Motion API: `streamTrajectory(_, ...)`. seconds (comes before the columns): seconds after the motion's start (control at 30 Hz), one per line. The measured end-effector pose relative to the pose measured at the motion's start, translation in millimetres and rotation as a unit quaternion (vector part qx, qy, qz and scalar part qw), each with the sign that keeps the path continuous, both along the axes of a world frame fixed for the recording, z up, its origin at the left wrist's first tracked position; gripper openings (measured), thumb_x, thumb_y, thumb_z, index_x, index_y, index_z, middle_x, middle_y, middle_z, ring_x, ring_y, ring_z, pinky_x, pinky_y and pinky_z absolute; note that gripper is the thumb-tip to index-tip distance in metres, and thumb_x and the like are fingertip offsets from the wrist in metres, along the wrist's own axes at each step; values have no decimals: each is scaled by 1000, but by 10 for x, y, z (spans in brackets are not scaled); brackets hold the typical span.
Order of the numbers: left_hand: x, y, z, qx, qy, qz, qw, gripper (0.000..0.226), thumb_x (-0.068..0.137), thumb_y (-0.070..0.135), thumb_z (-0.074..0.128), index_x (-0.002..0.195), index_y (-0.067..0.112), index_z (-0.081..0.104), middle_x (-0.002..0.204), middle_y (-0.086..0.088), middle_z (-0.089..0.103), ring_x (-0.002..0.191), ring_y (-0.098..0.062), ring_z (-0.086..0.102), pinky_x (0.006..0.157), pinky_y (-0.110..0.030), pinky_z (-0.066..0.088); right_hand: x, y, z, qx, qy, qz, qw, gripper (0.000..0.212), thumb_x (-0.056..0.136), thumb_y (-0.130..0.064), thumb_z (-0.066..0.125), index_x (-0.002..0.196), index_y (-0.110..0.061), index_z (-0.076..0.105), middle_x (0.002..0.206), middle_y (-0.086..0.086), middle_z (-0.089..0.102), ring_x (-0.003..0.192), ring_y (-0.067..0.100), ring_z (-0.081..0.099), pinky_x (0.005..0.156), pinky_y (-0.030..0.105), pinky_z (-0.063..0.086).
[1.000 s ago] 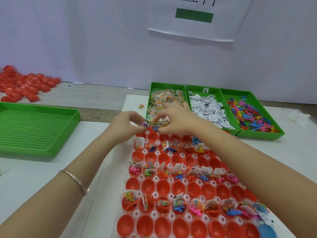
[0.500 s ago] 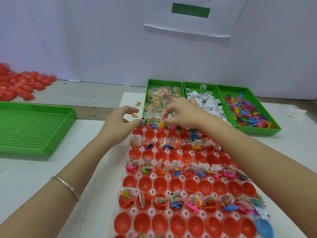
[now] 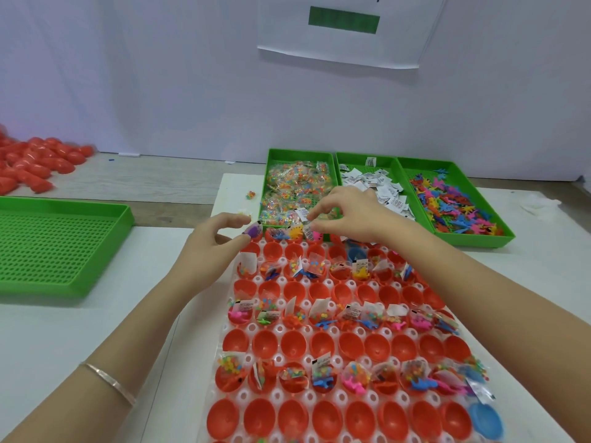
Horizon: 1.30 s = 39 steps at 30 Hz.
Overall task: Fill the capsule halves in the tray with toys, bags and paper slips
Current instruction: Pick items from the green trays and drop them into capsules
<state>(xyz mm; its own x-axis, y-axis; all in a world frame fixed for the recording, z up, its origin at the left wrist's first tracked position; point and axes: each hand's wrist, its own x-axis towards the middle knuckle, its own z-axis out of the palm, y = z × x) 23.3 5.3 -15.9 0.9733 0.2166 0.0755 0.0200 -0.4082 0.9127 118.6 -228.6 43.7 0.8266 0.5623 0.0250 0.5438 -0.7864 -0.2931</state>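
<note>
My right hand pinches a paper slip above the tray's far row. My left hand, fingers loosely spread, sits beside a purple toy there. The slip is light. Released too high, it could flutter into a neighbouring capsule half or onto the bench.

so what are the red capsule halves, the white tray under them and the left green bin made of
Red capsule halves: glossy moulded plastic, going by glints on smooth insides. White holed tray: probably thin formed plastic, slightly translucent. Green perforated bin: seemingly rigid matte plastic with moulded grid holes.
</note>
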Motion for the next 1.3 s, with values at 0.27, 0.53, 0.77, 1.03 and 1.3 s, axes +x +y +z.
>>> streamTrajectory(0.27, -23, -41, -115, -56, -55, 95, 992, 30, 90, 17, 63, 109, 40, 61, 118, 16, 59, 78, -2, 60, 69, -18, 43, -14, 171, -95, 6, -14, 50, 999, 15, 87, -54, 58, 101, -51, 61, 107, -9, 48, 115, 12, 39, 90, 37, 20)
streamTrajectory(0.53, -53, -1, -190, -160, -98, 177, 966, 34, 88, 13, 60, 101, 44, 60, 103, 23, 62, 76, -2, 61, 63, -13, 44, 46, 233, -63, -2, 8, 66, 998, 8, 81, -41, 68, 78, -45, 62, 92, -14, 47, 101, 9, 35, 87, 35, 17)
streamTrajectory(0.77, -33, 8, -234, -187, -95, 204, 956, 27, 90, 13, 58, 107, 34, 59, 101, 20, 60, 76, -5, 61, 64, -19, 42, 66, 193, -50, -8, 18, 65, 998, 8, 81, -46, 68, 85, -48, 61, 94, -19, 46, 99, 5, 38, 88, 35, 18)
streamTrajectory(1.03, -33, -19, -235, -190, -101, 188, 958, 31, 90, 12, 58, 96, 42, 58, 98, 18, 60, 76, -7, 60, 65, -16, 43, 91, -43, 46, 0, 15, 24, 1000, 6, 85, -42, 64, 84, -48, 63, 111, -13, 54, 103, 0, 44, 105, 48, 19)
streamTrajectory(1.3, -35, -15, -250, -180, -106, 182, 961, 30, 89, 14, 59, 97, 43, 57, 100, 16, 59, 78, -7, 60, 65, -14, 43, 63, -8, -6, -43, -6, 24, 999, 5, 85, -45, 65, 81, -41, 65, 106, -10, 53, 109, 13, 44, 92, 40, 18)
